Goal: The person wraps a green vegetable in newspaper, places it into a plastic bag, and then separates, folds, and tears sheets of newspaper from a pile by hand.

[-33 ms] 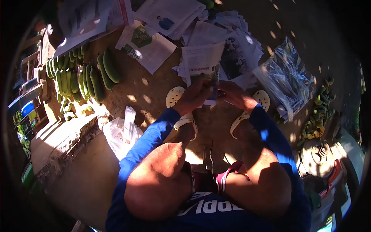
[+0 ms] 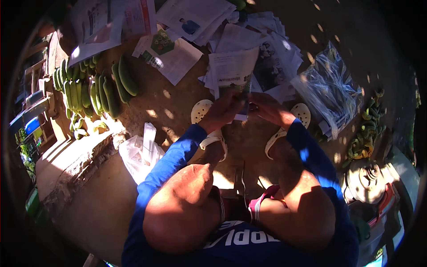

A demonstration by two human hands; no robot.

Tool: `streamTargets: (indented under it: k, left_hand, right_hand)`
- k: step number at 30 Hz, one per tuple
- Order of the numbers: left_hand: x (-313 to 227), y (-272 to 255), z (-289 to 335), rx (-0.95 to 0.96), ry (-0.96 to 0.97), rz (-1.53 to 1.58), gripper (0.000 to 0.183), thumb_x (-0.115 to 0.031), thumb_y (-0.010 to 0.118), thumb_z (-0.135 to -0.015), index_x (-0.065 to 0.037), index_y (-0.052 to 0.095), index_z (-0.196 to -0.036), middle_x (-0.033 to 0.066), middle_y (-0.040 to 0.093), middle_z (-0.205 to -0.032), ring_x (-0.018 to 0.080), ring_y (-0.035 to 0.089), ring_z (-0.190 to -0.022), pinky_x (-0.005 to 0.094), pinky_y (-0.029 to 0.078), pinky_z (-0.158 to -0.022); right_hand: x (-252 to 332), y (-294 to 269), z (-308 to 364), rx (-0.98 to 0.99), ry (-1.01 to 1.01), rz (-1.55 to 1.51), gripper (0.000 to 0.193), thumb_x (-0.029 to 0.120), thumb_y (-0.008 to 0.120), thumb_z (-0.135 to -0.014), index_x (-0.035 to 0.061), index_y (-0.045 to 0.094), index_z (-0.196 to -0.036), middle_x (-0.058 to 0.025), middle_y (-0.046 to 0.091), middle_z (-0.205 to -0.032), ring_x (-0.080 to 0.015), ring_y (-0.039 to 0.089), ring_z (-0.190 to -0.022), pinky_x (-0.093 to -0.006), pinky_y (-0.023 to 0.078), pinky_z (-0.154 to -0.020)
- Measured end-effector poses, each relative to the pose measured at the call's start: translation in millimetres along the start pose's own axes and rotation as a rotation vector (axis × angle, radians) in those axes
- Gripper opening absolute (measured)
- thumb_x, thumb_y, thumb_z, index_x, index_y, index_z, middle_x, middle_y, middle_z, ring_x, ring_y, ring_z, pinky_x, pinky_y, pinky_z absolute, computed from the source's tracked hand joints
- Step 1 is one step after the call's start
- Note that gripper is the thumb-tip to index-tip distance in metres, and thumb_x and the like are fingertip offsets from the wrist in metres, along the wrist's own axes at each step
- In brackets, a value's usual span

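Observation:
Between my feet, a folded sheet of newspaper point(image 2: 233, 66) is held in both hands, its printed side up. My left hand point(image 2: 226, 109) is closed on the sheet's near left part, with the fingers in shadow. My right hand point(image 2: 270, 108) pinches the near right edge, thumb and fingertips close to the left hand. Just past the held sheet lies a spread pile of newspapers point(image 2: 271, 66) on the ground. Beside it to the left rests a loose newspaper sheet point(image 2: 180, 60) with a green patch.
Rows of long green cucumbers point(image 2: 106, 91) lie at left, with newspaper sheets point(image 2: 100, 31) above them. A clear plastic bag point(image 2: 329, 91) sits at right, near a heap of curved green vegetables point(image 2: 367, 133). A white plastic bag point(image 2: 135, 155) stands by my left forearm.
The newspaper sheets at the upper left have shifted, their lower left corner moving slightly right and up. My hands and the folded newspaper stay almost in place.

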State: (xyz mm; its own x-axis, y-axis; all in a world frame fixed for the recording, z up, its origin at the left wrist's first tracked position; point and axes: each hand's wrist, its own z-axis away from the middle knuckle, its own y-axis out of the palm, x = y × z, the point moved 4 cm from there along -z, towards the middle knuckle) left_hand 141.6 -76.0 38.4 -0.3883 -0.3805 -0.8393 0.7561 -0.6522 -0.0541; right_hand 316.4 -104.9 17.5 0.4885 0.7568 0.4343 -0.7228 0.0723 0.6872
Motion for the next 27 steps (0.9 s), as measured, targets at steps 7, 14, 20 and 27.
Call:
streamTargets:
  k: [7,14,20,27]
  left_hand:
    - [-8.2,-0.1,5.4,-0.058,0.202,-0.020,0.041,-0.031,0.057,-0.097,-0.006,0.044,-0.127,0.0075,0.060,-0.090,0.0113,0.055,-0.066,0.0275,0.045,-0.055]
    - [-5.8,-0.5,6.8,-0.029,0.062,0.035,0.041,-0.032,0.058,-0.097,-0.006,0.046,-0.125,0.0098,0.062,-0.092,0.0145,0.060,-0.078,0.0300,0.049,-0.061]
    - [-5.8,-5.6,9.7,-0.019,0.082,0.128,0.039,-0.028,0.057,-0.097,-0.005,0.049,-0.128,0.0110,0.063,-0.101,0.0125,0.059,-0.089,0.0303,0.050,-0.074]
    - [0.4,-10.0,10.0,0.003,-0.048,0.247,0.038,-0.025,0.052,-0.100,-0.004,0.051,-0.132,0.0080,0.063,-0.109,0.0107,0.057,-0.099,0.0282,0.049,-0.086]
  right_hand:
    - [-2.7,10.2,-10.6,0.067,0.039,0.056,0.043,0.039,0.057,-0.099,0.0004,0.060,-0.116,-0.0078,0.065,-0.107,-0.0161,0.062,-0.093,-0.0325,0.052,-0.084]
    - [-3.5,9.5,-10.2,0.013,0.057,0.112,0.048,0.043,0.055,-0.099,-0.0009,0.059,-0.116,-0.0117,0.065,-0.109,-0.0211,0.065,-0.098,-0.0349,0.053,-0.088]
    - [-6.4,11.1,-12.9,-0.011,0.072,0.150,0.050,0.045,0.054,-0.099,-0.0022,0.059,-0.114,-0.0136,0.065,-0.108,-0.0220,0.065,-0.099,-0.0354,0.052,-0.090]
    - [-8.0,11.6,-18.2,0.031,0.075,0.179,0.052,0.046,0.053,-0.099,-0.0037,0.060,-0.113,-0.0157,0.066,-0.107,-0.0235,0.065,-0.100,-0.0372,0.052,-0.092]
